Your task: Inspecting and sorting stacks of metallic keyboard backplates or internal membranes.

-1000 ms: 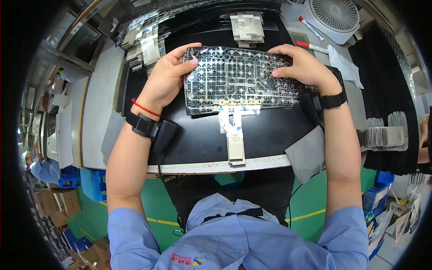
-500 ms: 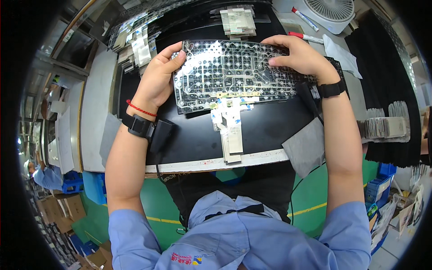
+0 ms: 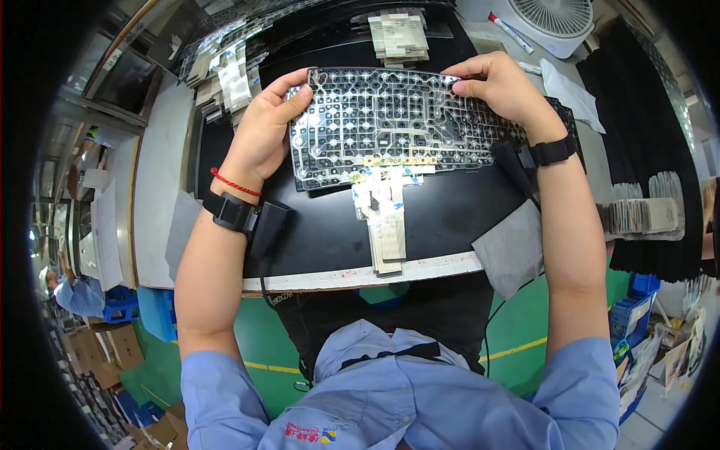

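A dark keyboard panel [image 3: 390, 131] with a clear, circuit-patterned membrane lies tilted over the black work surface. Its upper left corner is gripped by my left hand [image 3: 266, 120], thumb on top and fingers around the edge. At the upper right edge my right hand [image 3: 499, 86] pinches the panel between thumb and forefinger. Pale flat strips [image 3: 386, 221] with blue marks extend from the panel's lower middle toward the table's near edge; whether they are attached cannot be made out. Further dark panel parts show beneath my right wrist.
Bundled pale strips lie at the far left [image 3: 232, 79] and far middle [image 3: 397, 37]. A white fan [image 3: 551, 19], a marker [image 3: 510, 34] and a white cloth [image 3: 570, 94] are at the far right. A grey cloth [image 3: 510, 247] hangs over the near edge. Stacked strips [image 3: 645, 214] stand at right.
My right thumb has slid up toward the panel's far edge, and the right hand has shifted slightly away. Glare on the panel's upper left has faded. My left hand keeps its grip.
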Demonstrator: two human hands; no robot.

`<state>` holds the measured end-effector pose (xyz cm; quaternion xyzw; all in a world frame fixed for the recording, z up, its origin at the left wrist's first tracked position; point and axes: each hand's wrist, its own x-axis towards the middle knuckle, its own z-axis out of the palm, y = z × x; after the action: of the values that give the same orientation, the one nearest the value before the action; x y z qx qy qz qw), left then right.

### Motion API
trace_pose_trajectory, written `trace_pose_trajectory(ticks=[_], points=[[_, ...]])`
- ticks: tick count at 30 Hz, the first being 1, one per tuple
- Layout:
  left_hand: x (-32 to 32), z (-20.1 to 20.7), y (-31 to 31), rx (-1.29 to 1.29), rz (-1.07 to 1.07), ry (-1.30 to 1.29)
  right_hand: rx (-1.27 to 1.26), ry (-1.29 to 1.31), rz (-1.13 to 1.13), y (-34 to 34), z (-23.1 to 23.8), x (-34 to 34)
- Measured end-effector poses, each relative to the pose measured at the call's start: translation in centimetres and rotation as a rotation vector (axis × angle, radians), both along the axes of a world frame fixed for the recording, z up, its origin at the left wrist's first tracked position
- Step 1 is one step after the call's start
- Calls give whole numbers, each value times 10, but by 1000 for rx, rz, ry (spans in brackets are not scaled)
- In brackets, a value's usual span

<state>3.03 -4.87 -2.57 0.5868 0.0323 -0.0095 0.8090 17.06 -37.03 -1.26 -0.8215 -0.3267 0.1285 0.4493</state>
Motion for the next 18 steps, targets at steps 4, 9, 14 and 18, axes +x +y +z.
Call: trace_pose_trajectory(ticks=[4, 9, 14, 18], points=[[0, 0, 0, 4, -4, 9, -14, -22, 1, 0, 1, -2], [0, 3, -1, 15, 1, 17, -8, 11, 24, 1, 5, -4], [1, 1, -1, 17, 20, 18, 17, 16, 36, 1, 4, -5], [-1, 2, -2, -10, 1, 30, 51, 47, 31, 2, 0, -3]])
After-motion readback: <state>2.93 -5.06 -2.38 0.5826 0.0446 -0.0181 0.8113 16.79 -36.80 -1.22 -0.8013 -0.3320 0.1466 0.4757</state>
